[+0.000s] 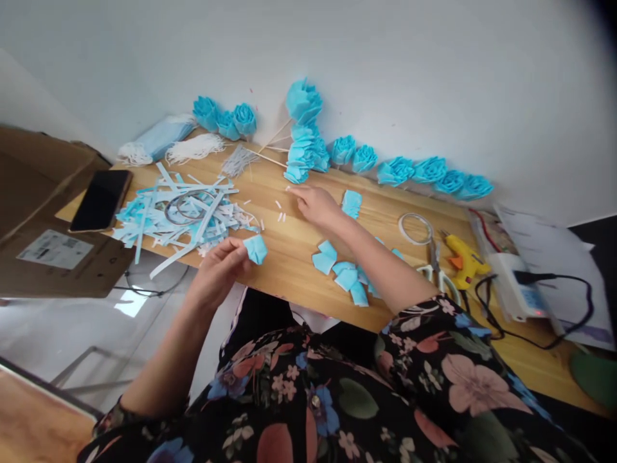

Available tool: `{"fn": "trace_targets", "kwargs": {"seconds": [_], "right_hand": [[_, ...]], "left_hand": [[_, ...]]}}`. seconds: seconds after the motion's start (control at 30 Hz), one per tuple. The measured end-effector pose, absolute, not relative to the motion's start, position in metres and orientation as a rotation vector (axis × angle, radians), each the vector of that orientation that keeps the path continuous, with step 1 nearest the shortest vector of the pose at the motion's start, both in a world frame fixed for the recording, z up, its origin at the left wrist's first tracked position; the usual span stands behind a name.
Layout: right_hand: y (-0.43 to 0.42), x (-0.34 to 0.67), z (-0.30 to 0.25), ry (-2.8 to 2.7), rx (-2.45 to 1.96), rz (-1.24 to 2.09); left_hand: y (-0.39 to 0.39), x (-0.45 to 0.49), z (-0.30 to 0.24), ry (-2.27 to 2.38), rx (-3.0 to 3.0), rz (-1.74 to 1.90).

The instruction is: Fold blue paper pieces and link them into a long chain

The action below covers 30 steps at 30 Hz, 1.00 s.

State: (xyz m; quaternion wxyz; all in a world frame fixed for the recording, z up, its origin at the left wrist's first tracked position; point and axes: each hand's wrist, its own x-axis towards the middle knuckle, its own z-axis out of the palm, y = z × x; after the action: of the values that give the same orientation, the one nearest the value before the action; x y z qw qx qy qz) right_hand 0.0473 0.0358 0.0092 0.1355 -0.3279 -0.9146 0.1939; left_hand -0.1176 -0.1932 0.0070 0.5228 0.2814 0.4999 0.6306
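Brown cardboard makes the box (pixel 43 212) at the far left; its white label (pixel 54 249) has print, too small to read. Next comes the phone (pixel 100 200), where no brand shows, then the heap of cut strips (pixel 178 215) on the bench (pixel 277 270). Near this heap, the left hand (pixel 219 267) pinches a blue folded piece (pixel 256 249) between its fingers. The piece sticks out to the right of them; which axis is longer I cannot tell, for it looks almost square. The right hand (pixel 315 204) is farther from it, with one finger stretched just beside the blue flowers (pixel 301 151); whether its fingers pinch something, I cannot tell. Rightward lie loose petals (pixel 346 278), the yellow glue gun (pixel 463 260), without readable writing, and paper sheets (pixel 554 247) with blurred print.
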Motion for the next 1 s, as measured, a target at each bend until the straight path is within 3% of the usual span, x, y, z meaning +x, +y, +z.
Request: {"fn": "trace_targets", "kwargs": {"seconds": [0.2,0.33,0.57,0.73,0.83,1.0], "right_hand": [[0.016,0.035,0.003,-2.849,-0.920,0.320],[0.002,0.031,0.007,-2.886,-0.567,0.555],[0.014,0.017,0.013,-2.884,-0.973,0.353],[-0.027,0.030,0.019,-2.825,-0.514,0.869],[-0.028,0.062,0.031,-2.410,-0.793,1.002],[-0.022,0.114,0.047,-1.758,-0.859,1.434]], "left_hand": [[-0.167,-0.118,-0.002,1.228,0.691,1.462],[-0.131,-0.122,0.014,1.270,0.766,1.692],[-0.127,-0.124,0.043,1.191,0.763,1.914],[-0.125,-0.120,0.053,1.156,0.803,1.929],[-0.114,-0.104,0.056,1.127,0.855,1.822],[-0.099,-0.064,0.054,1.014,0.940,1.644]]}}
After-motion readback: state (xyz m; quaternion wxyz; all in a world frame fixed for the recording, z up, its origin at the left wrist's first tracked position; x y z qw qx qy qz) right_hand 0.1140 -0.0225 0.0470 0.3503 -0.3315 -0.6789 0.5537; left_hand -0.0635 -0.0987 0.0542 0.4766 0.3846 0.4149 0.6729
